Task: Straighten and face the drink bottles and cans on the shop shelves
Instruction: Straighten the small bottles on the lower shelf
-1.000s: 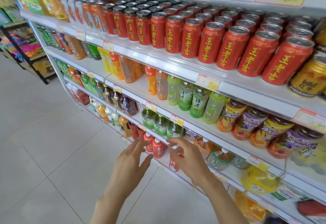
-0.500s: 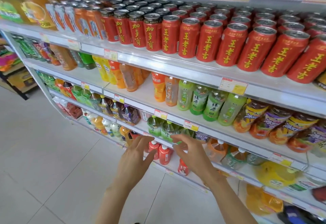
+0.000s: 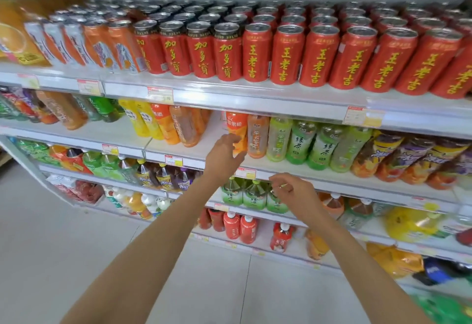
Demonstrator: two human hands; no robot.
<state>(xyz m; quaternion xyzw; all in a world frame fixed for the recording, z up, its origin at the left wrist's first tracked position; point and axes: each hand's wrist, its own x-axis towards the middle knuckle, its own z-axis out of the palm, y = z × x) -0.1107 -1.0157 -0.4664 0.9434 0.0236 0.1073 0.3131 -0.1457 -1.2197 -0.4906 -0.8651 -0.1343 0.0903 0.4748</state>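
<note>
- The step now is the second shelf (image 3: 194, 142). It holds the juice and tea bottles.
- The left hand (image 3: 224, 154) is up at the orange juice bottle (image 3: 237, 126). This bottle stands at the left end of its row, with bare shelf on its left side.
- The fingers bend against the low part of the bottle. I cannot tell if they really grip it or only touch it.
- The right hand (image 3: 293, 192) hangs lower, in front of the green tea bottles (image 3: 252, 197) on the third shelf. Its fingers are loosely curled and it holds nothing.
- Next, I think the left hand needs a firm hold on the orange juice bottle. Then it can turn the label to the front and line the bottle up with the shelf edge.
- It should go gently, because the amber tea bottle (image 3: 258, 134) stands right beside it and could get knocked.
- Counting the row: one orange juice bottle, one amber tea bottle, then four green bottles.
- Three green tea bottles show by the right hand.
- On the top shelf, the front row has four red cans (image 3: 201, 55) with one name. Six more red cans (image 3: 319, 58) have another name, and a seventh is cut off at the edge.
</note>
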